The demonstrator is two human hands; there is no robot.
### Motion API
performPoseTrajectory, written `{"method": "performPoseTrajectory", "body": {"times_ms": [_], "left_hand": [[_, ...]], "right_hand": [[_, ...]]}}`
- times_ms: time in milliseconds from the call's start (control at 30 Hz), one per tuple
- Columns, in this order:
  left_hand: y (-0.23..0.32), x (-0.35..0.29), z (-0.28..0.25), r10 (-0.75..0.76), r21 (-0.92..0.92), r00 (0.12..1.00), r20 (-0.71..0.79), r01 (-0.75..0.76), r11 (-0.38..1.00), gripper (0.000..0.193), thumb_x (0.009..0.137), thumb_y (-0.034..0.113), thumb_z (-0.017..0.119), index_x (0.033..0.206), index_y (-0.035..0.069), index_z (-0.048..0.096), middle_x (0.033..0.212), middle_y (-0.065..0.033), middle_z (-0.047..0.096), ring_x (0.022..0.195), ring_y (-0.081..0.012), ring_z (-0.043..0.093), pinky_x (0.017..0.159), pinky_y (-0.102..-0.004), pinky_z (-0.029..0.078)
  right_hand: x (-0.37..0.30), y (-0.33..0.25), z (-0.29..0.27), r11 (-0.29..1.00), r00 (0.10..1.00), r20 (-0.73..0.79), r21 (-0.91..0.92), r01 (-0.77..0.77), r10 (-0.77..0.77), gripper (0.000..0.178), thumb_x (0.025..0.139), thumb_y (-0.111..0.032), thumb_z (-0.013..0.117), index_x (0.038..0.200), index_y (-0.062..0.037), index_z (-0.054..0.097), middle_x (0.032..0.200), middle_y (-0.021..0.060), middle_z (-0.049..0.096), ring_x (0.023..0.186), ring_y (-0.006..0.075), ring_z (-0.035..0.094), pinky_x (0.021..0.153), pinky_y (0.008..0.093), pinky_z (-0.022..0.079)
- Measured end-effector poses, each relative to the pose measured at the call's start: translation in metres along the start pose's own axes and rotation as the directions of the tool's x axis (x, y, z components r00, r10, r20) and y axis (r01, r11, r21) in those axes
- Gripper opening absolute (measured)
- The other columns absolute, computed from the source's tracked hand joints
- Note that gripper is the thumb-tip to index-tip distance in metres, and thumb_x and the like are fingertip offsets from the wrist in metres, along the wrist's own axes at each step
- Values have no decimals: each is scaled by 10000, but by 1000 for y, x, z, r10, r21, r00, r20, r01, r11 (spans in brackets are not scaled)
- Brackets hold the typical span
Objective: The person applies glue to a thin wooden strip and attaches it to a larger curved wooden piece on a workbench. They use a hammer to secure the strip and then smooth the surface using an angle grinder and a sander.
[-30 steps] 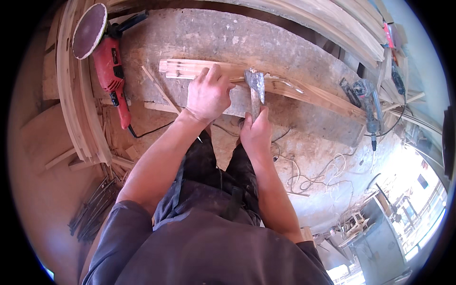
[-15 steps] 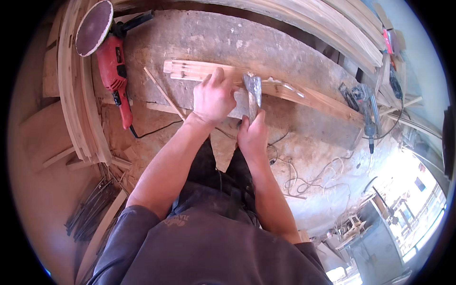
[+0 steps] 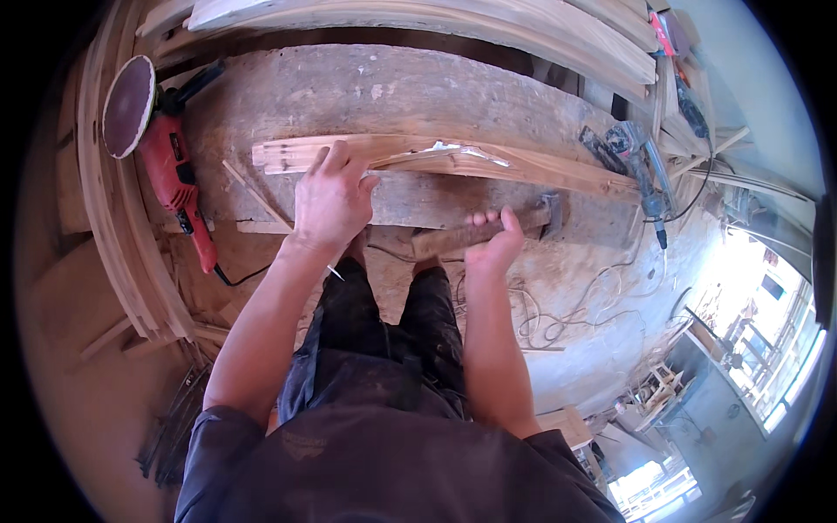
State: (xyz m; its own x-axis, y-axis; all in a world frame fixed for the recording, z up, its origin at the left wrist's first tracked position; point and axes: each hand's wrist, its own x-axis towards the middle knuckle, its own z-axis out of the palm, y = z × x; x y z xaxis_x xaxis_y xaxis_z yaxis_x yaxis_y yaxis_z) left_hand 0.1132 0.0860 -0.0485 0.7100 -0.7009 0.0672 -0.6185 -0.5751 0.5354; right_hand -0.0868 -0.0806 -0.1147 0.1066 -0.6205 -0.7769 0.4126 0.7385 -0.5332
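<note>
A long wooden board (image 3: 558, 171) lies across the workbench (image 3: 392, 96), with a pale, splintered patch (image 3: 471, 152) near its middle. My left hand (image 3: 333, 202) grips the board's near edge toward its left end, fingers bent over the top face. In my right hand (image 3: 493, 247) is a hatchet (image 3: 445, 240), held by its wooden handle. The handle points left and the metal head (image 3: 551, 216) is on the right, just nearer to me than the board. A thin pale sliver (image 3: 336, 273) shows below my left wrist.
A red sander (image 3: 166, 157) with a round disc stands on the left beside stacked planks (image 3: 126, 235). A power drill (image 3: 641, 170) rests by the board's right end. More planks (image 3: 488, 30) lie beyond the bench, and loose cables (image 3: 558, 318) trail on the floor.
The hatchet has come off the board and swung to the right and nearer to me, its handle now sideways. My left hand has shifted left along the board. The whole view has also shifted.
</note>
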Motion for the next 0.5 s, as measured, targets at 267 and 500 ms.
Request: {"method": "performPoseTrajectory", "body": {"times_ms": [267,500], "left_hand": [[-35,28,17,69,97,982,-177,-52,994,195,881,140,741,1045,36,737,1124,-149,687,1101,-378,604,963,-498,478],[-34,40,29,-21,239,1000,-16,24,971,286,1028,311,563,1050,100,754,1098,-70,720,1113,-330,602,977,-487,420]], "right_hand": [[23,-101,-4,230,835,504,-805,547,-221,140,945,-27,618,1069,-6,680,1080,180,716,917,234,721,814,408,582],[140,-288,44,-834,406,825,-506,219,-393,502,800,-95,652,1290,-3,596,1266,267,668,1248,419,602,1092,507,443]]}}
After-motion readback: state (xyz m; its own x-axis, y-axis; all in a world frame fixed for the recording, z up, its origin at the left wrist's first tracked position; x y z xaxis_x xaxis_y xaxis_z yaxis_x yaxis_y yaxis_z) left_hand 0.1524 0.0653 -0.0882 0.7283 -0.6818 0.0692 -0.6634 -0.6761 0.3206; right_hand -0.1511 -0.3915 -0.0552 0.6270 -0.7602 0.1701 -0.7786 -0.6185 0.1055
